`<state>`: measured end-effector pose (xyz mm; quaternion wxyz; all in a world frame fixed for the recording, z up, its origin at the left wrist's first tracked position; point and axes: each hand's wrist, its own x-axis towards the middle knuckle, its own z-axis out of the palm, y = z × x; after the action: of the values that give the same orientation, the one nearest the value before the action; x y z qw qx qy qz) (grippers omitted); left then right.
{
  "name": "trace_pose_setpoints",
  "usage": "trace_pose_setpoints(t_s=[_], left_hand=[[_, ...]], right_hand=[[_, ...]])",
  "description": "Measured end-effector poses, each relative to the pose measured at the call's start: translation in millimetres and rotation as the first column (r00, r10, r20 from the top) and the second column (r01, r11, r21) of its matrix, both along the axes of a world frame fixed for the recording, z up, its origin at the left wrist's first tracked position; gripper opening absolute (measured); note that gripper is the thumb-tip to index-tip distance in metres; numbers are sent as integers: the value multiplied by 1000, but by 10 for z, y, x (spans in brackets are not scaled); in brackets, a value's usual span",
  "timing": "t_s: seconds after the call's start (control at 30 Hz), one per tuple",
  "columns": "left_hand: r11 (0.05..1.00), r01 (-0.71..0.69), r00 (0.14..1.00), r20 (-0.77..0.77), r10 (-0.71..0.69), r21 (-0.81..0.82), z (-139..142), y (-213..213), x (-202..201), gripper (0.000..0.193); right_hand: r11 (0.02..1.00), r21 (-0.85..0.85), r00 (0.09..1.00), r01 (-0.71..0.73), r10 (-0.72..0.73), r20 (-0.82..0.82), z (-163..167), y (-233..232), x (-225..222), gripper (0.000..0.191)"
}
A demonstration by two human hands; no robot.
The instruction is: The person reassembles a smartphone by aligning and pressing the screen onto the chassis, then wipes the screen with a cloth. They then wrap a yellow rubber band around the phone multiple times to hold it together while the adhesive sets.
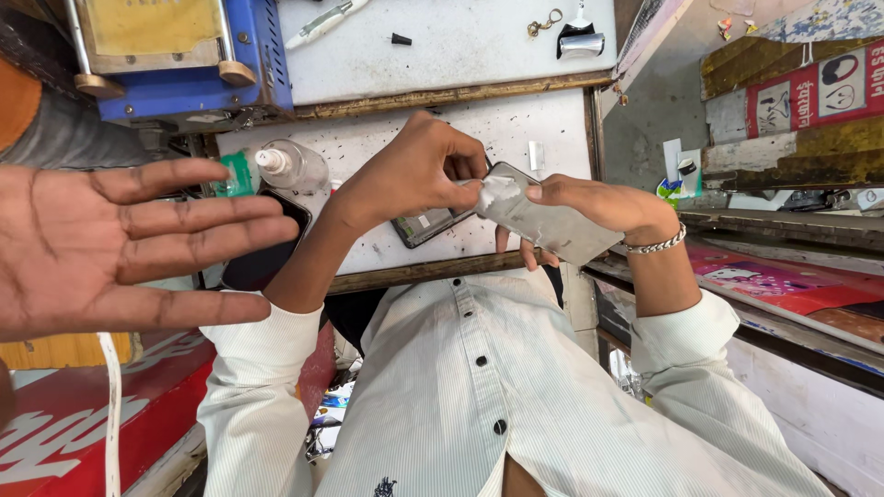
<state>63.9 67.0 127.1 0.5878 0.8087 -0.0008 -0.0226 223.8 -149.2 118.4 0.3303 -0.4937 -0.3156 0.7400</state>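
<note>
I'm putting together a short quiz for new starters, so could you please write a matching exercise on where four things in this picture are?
Things:
1 silver phone
2 white wad
3 clear bottle
4 bracelet

Places:
A around the right wrist
B pinched in the left hand
C lying on the white bench
D held in the right hand

Pairs: 1-D, 2-B, 3-C, 4-A

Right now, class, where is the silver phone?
Head view, right of centre: the silver phone sits in the right hand above the white bench, while the left hand presses a white wad on it.
</note>
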Motion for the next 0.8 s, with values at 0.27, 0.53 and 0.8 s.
trace_pose_setpoints(t_s=[0.27, 0.53, 0.8], left_hand=[[998, -60, 995, 74, 60, -2, -79, -15, -11, 16], [980, -127, 992, 7, 127, 156, -80, -119, -4, 13], [997, -68, 998, 20, 68, 28, -134, -138, -21, 12]], right_hand=[[999, -53, 997, -9, 14, 80, 83, 66, 7, 62], [987, -93, 967, 129, -105, 233, -74, -45, 44, 57], [988, -124, 962, 89, -53, 267, -104, -134, 30, 56]])
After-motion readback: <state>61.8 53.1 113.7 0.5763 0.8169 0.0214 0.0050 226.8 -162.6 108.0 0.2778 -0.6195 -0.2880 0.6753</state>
